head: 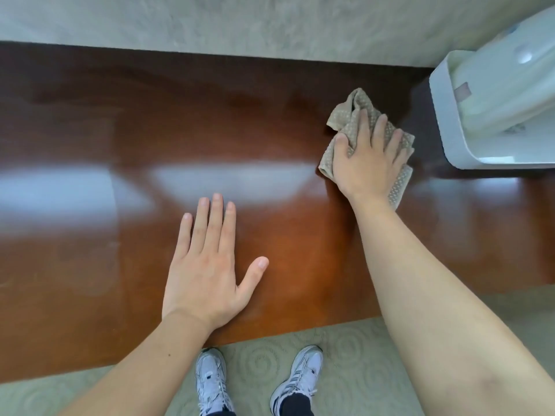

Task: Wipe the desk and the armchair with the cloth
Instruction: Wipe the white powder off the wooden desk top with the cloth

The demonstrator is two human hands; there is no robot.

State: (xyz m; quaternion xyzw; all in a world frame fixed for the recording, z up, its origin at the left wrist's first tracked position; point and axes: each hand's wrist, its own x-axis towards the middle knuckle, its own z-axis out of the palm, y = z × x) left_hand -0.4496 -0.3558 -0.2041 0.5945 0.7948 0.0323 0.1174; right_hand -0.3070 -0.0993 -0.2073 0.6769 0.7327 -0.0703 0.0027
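A glossy reddish-brown wooden desk fills the middle of the view. My right hand presses flat on a crumpled beige dotted cloth at the desk's right side, fingers spread over it. My left hand lies palm down on the bare wood near the front edge, fingers apart, holding nothing. No armchair is in view.
A white box-like device stands on the desk at the right edge, close to the cloth. A pale wall runs behind the desk. Below the front edge are patterned carpet and my two white sneakers.
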